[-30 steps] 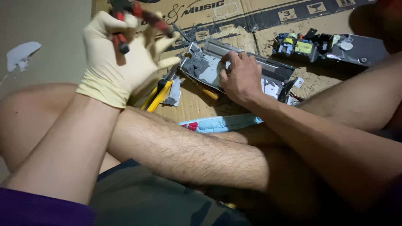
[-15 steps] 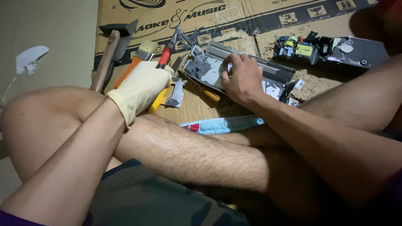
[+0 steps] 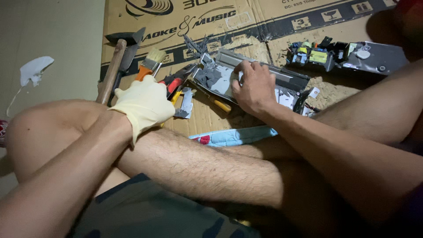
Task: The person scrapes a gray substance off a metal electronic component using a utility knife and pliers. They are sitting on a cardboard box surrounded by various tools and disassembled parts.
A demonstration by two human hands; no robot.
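My left hand point(image 3: 143, 105), in a cream glove, rests palm down on the cardboard sheet point(image 3: 282, 37) with its fingers hidden. Its fingertips reach red-handled pliers point(image 3: 176, 82) and a yellow-handled tool point(image 3: 176, 98). I cannot tell whether it grips them. My bare right hand point(image 3: 253, 86) presses down on a grey, broken-open device housing point(image 3: 286, 77), fingers curled over its near edge. A bent metal piece point(image 3: 186, 103) lies between the hands.
A wooden-handled hammer point(image 3: 111, 72) and an orange-handled brush point(image 3: 150, 61) lie left of the glove. A circuit board point(image 3: 313, 55) and a dark panel point(image 3: 374, 55) sit at the far right. A light blue packet point(image 3: 233, 135) lies by my crossed legs. A white scrap point(image 3: 35, 68) is on the floor.
My gloved left hand came down from holding the red-handled pliers in the air and now lies on the cardboard among the tools. The right hand stayed on the housing.
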